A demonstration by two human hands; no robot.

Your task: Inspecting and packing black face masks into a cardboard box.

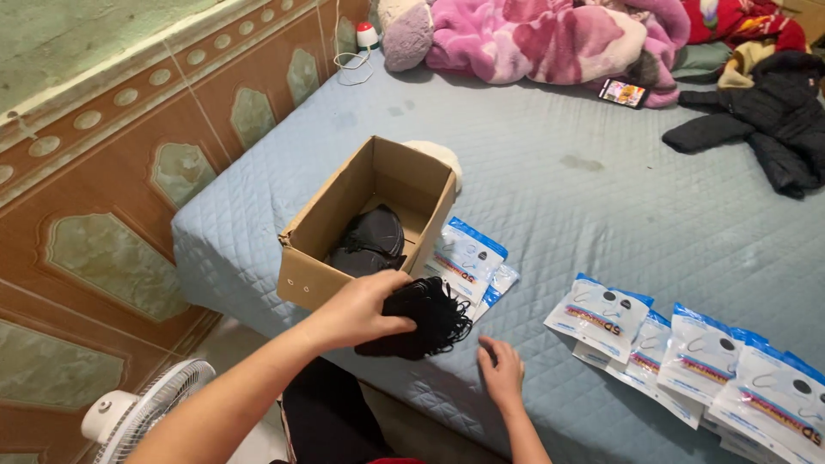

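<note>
My left hand [361, 309] grips a stack of black face masks [425, 318] with dangling ear loops, held just in front of an open cardboard box [314, 266] at the bed's near corner. More black masks [369, 241] lie inside the box. My right hand [501, 371] rests flat on the blue quilted bed cover [601, 198], fingers spread, holding nothing, just right of the held stack. A small pile of clear and blue packets [468, 258] lies beside the box.
A row of overlapping mask packets [696, 361] lies at the right near the bed edge. Pink blanket [550, 34], black jacket [765, 120] and phone [622, 92] sit at the far side. A white fan [146, 408] stands on the floor at lower left, by the patterned wall.
</note>
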